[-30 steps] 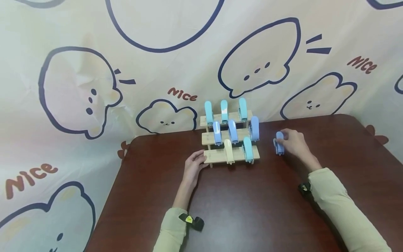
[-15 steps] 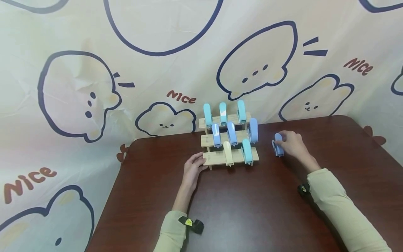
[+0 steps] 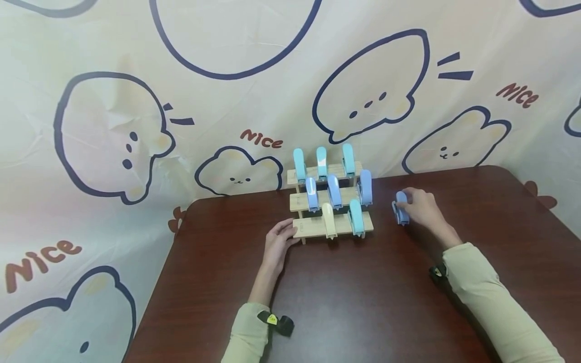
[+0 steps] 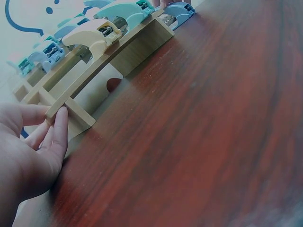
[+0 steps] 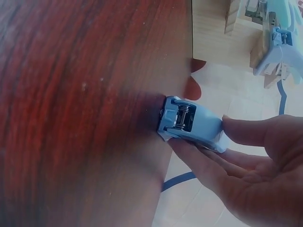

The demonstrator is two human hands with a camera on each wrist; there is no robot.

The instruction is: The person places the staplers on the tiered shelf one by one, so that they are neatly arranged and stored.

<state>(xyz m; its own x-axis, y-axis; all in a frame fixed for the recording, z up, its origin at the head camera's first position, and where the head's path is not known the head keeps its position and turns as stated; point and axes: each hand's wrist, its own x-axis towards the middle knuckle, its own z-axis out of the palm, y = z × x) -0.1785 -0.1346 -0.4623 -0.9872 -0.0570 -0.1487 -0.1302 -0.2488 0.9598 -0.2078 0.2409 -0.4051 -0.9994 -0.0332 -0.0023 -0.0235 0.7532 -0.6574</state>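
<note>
A three-step wooden rack (image 3: 308,228) stands at the back of the table, bearing several staplers. My left hand (image 3: 276,246) pinches the left end of its lowest board between thumb and fingers, as the left wrist view shows. Right of the rack, my right hand (image 3: 424,207) holds a blue stapler (image 3: 401,209) between thumb and fingers. In the right wrist view this stapler (image 5: 199,124) has its spring end at the tabletop. On the rack's lowest board sit a cream stapler (image 3: 329,221) and a teal stapler (image 3: 356,217).
Three blue staplers, one at the right end (image 3: 365,187), sit on the middle board. Three teal staplers, one in the centre (image 3: 322,162), line the top board. A printed cloth (image 3: 218,111) hangs right behind the dark brown table (image 3: 345,292).
The head view has shifted slightly. Both hands keep their holds, and the blue stapler stays beside the rack.
</note>
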